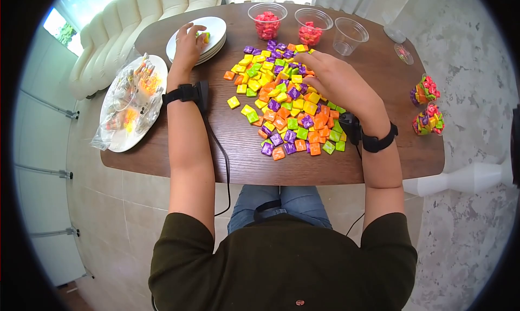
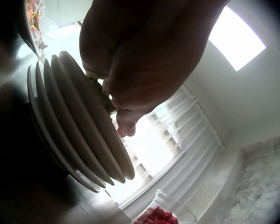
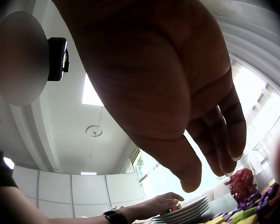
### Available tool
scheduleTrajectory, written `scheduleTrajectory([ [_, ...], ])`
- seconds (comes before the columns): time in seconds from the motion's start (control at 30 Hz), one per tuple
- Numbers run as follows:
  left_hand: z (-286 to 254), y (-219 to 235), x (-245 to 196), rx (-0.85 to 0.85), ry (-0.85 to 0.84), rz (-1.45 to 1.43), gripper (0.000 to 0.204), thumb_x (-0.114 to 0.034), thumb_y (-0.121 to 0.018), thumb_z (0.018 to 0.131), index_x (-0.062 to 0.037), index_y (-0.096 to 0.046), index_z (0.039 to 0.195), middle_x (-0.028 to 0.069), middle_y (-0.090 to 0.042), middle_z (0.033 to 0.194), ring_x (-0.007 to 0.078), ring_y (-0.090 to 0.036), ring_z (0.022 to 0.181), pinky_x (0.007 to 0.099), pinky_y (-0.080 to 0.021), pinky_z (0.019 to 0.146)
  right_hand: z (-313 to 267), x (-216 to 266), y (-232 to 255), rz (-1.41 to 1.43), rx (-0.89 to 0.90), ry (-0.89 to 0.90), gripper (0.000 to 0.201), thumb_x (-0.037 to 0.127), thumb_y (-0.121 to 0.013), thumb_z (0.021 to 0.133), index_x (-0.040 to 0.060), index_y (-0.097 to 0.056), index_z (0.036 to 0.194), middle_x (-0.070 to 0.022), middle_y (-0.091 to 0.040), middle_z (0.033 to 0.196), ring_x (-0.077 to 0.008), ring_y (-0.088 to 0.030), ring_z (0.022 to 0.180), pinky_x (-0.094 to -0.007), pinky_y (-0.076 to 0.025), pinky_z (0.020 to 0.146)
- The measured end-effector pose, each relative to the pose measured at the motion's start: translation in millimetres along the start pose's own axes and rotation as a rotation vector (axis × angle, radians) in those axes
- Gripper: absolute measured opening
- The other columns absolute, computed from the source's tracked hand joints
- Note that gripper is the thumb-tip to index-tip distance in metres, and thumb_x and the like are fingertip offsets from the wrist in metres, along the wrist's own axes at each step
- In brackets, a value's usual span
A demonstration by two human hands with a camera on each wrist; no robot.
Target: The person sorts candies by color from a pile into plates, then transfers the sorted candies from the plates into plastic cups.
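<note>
My left hand [image 1: 188, 46] is over the stack of white plates [image 1: 217, 31] at the back left. Its fingers curl around a few green and yellow wrapped candies [image 1: 205, 36], right at the top plate. In the left wrist view the candies [image 2: 101, 94] show dark between the fingers and the plate's face. My right hand [image 1: 338, 81] hovers above the far right part of a big pile of candies [image 1: 281, 102] in yellow, orange, purple and green wrappers. Its fingers are loosely bent and hold nothing, as the right wrist view shows.
Two clear cups with red candies [image 1: 267, 27] [image 1: 310, 35] and a cup without candies [image 1: 348, 37] stand at the back. Filled cups [image 1: 428, 120] are at the right edge. An oval plate [image 1: 116, 140] with bagged items lies left, beside my left forearm.
</note>
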State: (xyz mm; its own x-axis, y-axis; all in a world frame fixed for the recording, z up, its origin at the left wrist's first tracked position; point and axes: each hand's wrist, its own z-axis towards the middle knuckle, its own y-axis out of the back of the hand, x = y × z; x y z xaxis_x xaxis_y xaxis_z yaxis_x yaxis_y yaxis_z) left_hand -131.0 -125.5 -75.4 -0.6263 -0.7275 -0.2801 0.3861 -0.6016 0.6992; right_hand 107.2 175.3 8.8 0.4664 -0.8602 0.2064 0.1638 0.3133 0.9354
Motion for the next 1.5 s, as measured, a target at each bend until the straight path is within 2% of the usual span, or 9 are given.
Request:
scheduleTrajectory([
  [0.17, 5, -1, -1, -0.049, -0.023, 0.076, 0.024, -0.024, -0.060, 0.085, -0.0135, -0.061, 0.106, 0.0194, -0.051, 0.120, 0.0378, -0.047, 0.113, 0.0438, -0.040, 0.093, -1, 0, 0, -0.006, 0.028, -0.026, 0.032, 0.010, -0.062, 0.078, 0.0036, -0.051, 0.108, -0.0132, -0.058, 0.098, -0.0300, -0.057, 0.094, -0.0398, -0.048, 0.077],
  [0.33, 20, 48, -88, 0.016, -0.146, -0.043, 0.032, -0.025, -0.064, 0.082, -0.0084, -0.058, 0.109, 0.0188, -0.052, 0.118, 0.0372, -0.051, 0.107, 0.0417, -0.043, 0.089, -2, -11, -8, 0.017, 0.201, -0.060, 0.032, 0.010, -0.064, 0.076, 0.0038, -0.055, 0.105, -0.0145, -0.057, 0.098, -0.0316, -0.056, 0.094, -0.0403, -0.046, 0.078],
  [0.43, 12, 54, -145, 0.313, -0.284, -0.187, 0.044, -0.025, -0.067, 0.078, -0.0052, -0.052, 0.114, 0.0198, -0.052, 0.116, 0.0355, -0.051, 0.106, 0.0399, -0.043, 0.089, -3, -14, -13, 0.069, 0.389, -0.134, 0.038, 0.015, -0.068, 0.075, 0.0039, -0.054, 0.109, -0.0152, -0.056, 0.099, -0.0313, -0.054, 0.097, -0.0393, -0.044, 0.081],
  [0.6, -21, 31, -210, 0.886, -0.350, -0.222, 0.056, -0.023, -0.073, 0.071, -0.0056, -0.049, 0.119, 0.0168, -0.050, 0.115, 0.0319, -0.049, 0.109, 0.0368, -0.041, 0.092, -3, -18, -25, 0.092, 0.393, -0.152, 0.034, 0.017, -0.068, 0.074, 0.0030, -0.056, 0.102, -0.0152, -0.055, 0.096, -0.0305, -0.054, 0.095, -0.0387, -0.043, 0.082],
  [0.87, -45, -21, -215, 0.738, -0.437, -0.133, 0.027, -0.015, -0.068, 0.072, -0.0027, -0.052, 0.090, 0.0127, -0.056, 0.095, 0.0290, -0.055, 0.091, 0.0392, -0.044, 0.078, 4, -33, -29, 0.117, 0.499, -0.272, 0.022, 0.011, -0.066, 0.073, 0.0019, -0.055, 0.090, -0.0139, -0.055, 0.090, -0.0301, -0.055, 0.088, -0.0378, -0.045, 0.076],
  [0.97, -37, -17, -217, 0.867, -0.434, -0.124, 0.022, -0.011, -0.064, 0.074, -0.0023, -0.052, 0.090, 0.0126, -0.059, 0.086, 0.0295, -0.057, 0.084, 0.0386, -0.045, 0.072, 3, -40, -35, 0.044, 0.438, -0.185, 0.022, 0.010, -0.071, 0.069, 0.0015, -0.059, 0.086, -0.0143, -0.063, 0.082, -0.0297, -0.060, 0.080, -0.0390, -0.047, 0.068],
  [1.07, -30, 1, -217, 0.824, -0.335, -0.378, 0.020, -0.009, -0.062, 0.076, -0.0014, -0.052, 0.091, 0.0133, -0.061, 0.082, 0.0308, -0.059, 0.080, 0.0381, -0.045, 0.069, 0, -40, -35, 0.207, 0.371, -0.204, 0.020, 0.009, -0.066, 0.072, 0.0010, -0.055, 0.086, -0.0136, -0.056, 0.088, -0.0285, -0.056, 0.084, -0.0363, -0.045, 0.074],
  [1.23, -10, 16, -188, 0.534, -0.339, -0.440, 0.013, -0.007, -0.049, 0.080, -0.0002, -0.053, 0.091, 0.0172, -0.059, 0.086, 0.0347, -0.057, 0.084, 0.0396, -0.045, 0.073, 0, -45, -33, 0.166, 0.472, -0.276, 0.019, 0.008, -0.065, 0.072, 0.0009, -0.055, 0.085, -0.0129, -0.057, 0.085, -0.0272, -0.057, 0.081, -0.0360, -0.046, 0.070],
  [1.5, -2, 53, -179, 0.674, -0.184, -0.317, 0.017, -0.013, -0.052, 0.081, 0.0002, -0.056, 0.090, 0.0177, -0.060, 0.088, 0.0331, -0.057, 0.085, 0.0381, -0.045, 0.075, -1, -28, -30, 0.248, 0.397, -0.087, 0.021, 0.009, -0.068, 0.070, 0.0026, -0.055, 0.086, -0.0129, -0.059, 0.082, -0.0279, -0.058, 0.080, -0.0377, -0.045, 0.067],
])
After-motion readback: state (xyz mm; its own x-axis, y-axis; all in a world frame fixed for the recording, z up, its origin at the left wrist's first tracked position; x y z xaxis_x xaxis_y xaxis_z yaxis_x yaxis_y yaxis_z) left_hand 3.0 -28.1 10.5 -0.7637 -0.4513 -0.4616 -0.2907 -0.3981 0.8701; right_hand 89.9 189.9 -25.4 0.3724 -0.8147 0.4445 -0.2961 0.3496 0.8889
